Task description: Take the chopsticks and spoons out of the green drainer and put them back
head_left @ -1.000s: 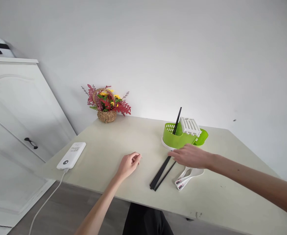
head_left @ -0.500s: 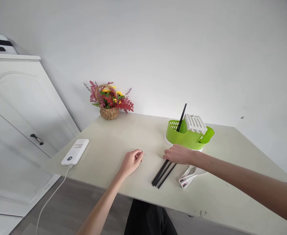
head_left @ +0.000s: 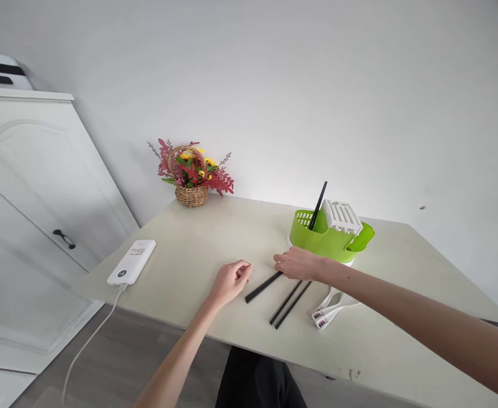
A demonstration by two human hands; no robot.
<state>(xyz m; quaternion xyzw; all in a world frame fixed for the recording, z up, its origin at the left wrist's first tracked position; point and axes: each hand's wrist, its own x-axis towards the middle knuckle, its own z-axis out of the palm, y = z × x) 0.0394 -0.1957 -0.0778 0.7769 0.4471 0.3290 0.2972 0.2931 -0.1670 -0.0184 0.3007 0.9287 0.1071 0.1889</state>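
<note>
My right hand (head_left: 298, 263) is closed on black chopsticks (head_left: 263, 288), which slant down toward the table's front; whether it is one or a pair I cannot tell. Two more black chopsticks (head_left: 286, 301) lie side by side just right of these, their far ends hidden under my right wrist. My left hand (head_left: 232, 280) rests on the table with fingers curled, and nothing shows in it. Behind my right hand stands a green utensil holder (head_left: 323, 242) with a white slotted rack (head_left: 343, 217) on top. Black chopsticks (head_left: 317, 205) lean upright in its left part.
White-handled utensils (head_left: 326, 317) lie below my right forearm, partly covered by it. A flower basket (head_left: 191, 196) stands at the table's back left. Toward the left edge lies a white power bank (head_left: 132, 262) with a cable (head_left: 91, 339) hanging off. A white cabinet (head_left: 40, 170) flanks the table.
My right hand has shifted slightly left, swinging the held black chopsticks away from the two others, which stay on the table. My left hand stays nearly still.
</note>
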